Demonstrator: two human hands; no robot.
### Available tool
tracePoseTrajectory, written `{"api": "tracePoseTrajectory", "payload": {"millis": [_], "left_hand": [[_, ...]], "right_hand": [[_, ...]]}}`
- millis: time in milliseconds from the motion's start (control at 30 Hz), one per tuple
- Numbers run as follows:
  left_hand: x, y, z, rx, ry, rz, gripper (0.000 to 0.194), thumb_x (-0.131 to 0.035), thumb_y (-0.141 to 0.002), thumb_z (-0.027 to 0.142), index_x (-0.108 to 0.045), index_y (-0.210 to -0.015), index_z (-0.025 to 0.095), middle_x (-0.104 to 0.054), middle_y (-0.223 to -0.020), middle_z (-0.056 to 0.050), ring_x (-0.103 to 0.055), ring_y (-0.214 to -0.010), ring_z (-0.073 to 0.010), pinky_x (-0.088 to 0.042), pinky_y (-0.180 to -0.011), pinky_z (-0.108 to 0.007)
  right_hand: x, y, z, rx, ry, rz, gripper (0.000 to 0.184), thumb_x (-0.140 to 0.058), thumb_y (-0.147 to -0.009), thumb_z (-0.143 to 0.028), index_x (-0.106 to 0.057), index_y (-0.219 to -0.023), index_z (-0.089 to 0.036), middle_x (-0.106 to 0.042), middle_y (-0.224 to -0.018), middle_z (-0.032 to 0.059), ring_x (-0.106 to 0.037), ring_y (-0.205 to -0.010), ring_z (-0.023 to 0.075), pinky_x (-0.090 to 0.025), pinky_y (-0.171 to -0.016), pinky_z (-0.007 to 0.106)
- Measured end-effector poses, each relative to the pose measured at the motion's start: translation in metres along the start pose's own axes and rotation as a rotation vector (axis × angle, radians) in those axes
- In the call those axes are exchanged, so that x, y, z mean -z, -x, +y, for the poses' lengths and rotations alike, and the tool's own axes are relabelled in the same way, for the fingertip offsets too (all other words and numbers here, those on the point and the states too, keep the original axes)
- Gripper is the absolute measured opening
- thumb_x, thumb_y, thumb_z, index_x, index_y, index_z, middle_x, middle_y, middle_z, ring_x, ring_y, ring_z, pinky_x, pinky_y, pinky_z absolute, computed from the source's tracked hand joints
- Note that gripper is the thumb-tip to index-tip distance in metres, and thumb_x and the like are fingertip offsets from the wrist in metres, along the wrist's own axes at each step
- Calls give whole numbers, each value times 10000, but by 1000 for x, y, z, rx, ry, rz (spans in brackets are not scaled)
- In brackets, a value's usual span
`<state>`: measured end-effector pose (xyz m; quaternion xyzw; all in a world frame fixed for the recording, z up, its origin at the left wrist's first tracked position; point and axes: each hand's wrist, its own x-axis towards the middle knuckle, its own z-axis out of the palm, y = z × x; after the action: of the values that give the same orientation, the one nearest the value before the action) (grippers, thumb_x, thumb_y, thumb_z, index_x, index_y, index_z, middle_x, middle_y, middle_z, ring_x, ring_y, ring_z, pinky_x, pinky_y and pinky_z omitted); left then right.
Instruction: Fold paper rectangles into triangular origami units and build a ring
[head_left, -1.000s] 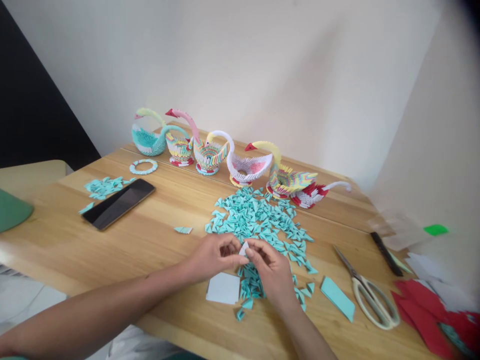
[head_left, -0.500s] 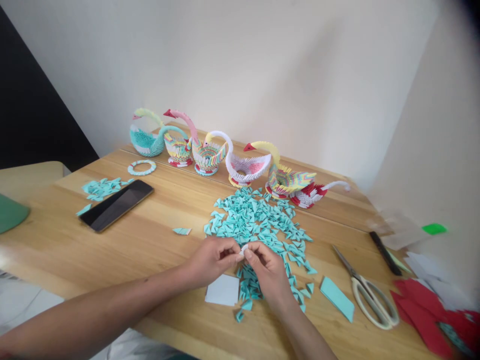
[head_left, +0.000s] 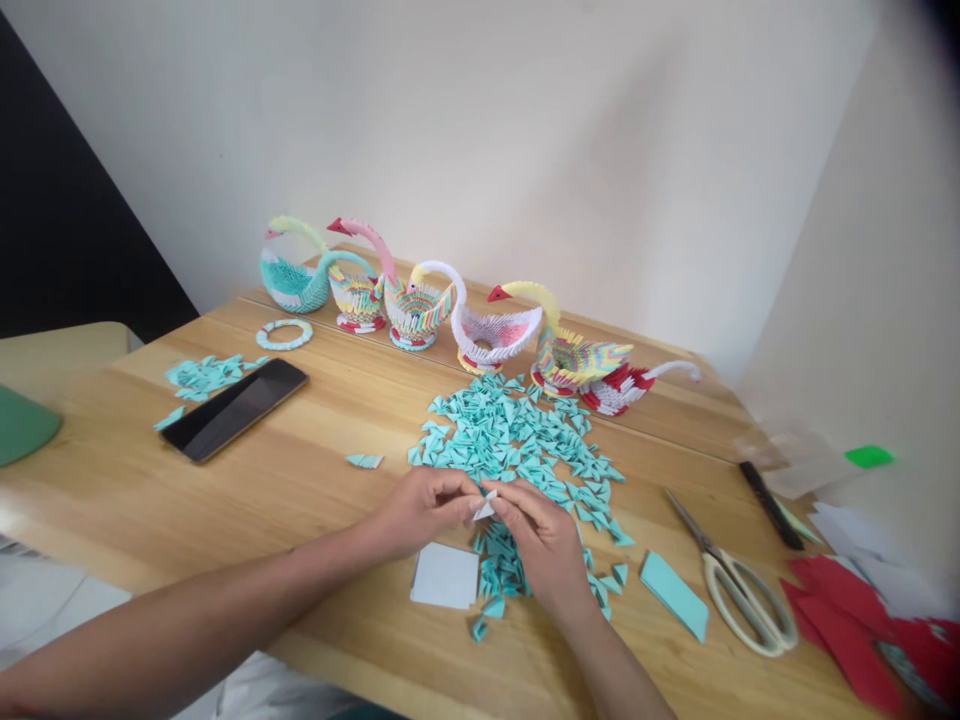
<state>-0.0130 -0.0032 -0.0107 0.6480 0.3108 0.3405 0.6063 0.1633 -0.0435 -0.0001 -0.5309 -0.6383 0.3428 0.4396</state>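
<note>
Between my fingertips is a small folded piece of white paper [head_left: 486, 506]. My left hand [head_left: 424, 512] pinches its left side, and my right hand [head_left: 544, 540] grips it from the right with thumb and fingers. Both hands hover over the near part of a spread pile of turquoise folded paper triangles [head_left: 495, 430]. Below my left hand lies a stack of white paper slips [head_left: 445, 577]. A few of the triangles are hidden behind my right hand.
Several folded-paper swans [head_left: 495, 335] line the back of the wooden table. A paper ring [head_left: 283, 334] and a phone [head_left: 236, 408] lie left. On the right are turquoise slips [head_left: 674, 596], scissors [head_left: 739, 590], a black cutter-like tool [head_left: 770, 505] and red paper [head_left: 844, 620].
The white paper piece has turned between my fingers and now shows a larger, pointed shape. My right fingers have shifted slightly around it; the things on the table stay put.
</note>
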Motion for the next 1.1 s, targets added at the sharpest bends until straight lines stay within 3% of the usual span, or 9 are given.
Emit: {"api": "tracePoseTrajectory", "payload": {"millis": [367, 500, 600, 900, 1100], "left_hand": [[-3, -2, -1, -11, 25, 91, 245, -618, -788, 332, -619, -698, 104, -547, -614, -1, -463, -585, -99, -355, -570, -207], [-3, -1, 4, -23, 32, 143, 238, -610, -782, 326, -610, -692, 106, -548, -611, 0, -469, -586, -99, -367, -571, -206], [-3, -1, 6, -14, 47, 148, 246, -598, -792, 334, -607, -695, 108, -560, -613, -4, -481, -585, -100, -381, -566, -205], [-4, -1, 4, -22, 105, 119, 266, -609, -803, 373, -591, -760, 111, -537, -618, 11, -478, -575, -86, -381, -556, -199], [-4, -4, 1, 73, 296, 28, 366, -654, -765, 480, -540, -786, 134, -537, -583, 31, -489, -499, -76, -400, -501, -193]], "right_hand": [[-2, 1, -2, 98, 16, -52, 283, -558, -865, -259, -714, -1101, -282, -652, -791, 31, -591, -713, 171, -483, -664, 279], [-4, 1, 0, -61, -52, -65, 272, -621, -822, -301, -707, -1073, -242, -709, -893, 43, -637, -811, 193, -499, -741, 303], [-5, 0, 0, -189, -184, -56, 198, -645, -799, -353, -691, -907, -193, -710, -786, 36, -634, -705, 172, -499, -665, 278], [-2, 0, -3, -196, -177, -78, 201, -649, -801, -366, -647, -752, -171, -616, -625, -5, -549, -597, 124, -418, -571, 230], [-3, 0, 0, -205, -201, -101, 217, -644, -801, -384, -648, -776, -168, -615, -623, -5, -534, -584, 121, -404, -569, 232]]}}
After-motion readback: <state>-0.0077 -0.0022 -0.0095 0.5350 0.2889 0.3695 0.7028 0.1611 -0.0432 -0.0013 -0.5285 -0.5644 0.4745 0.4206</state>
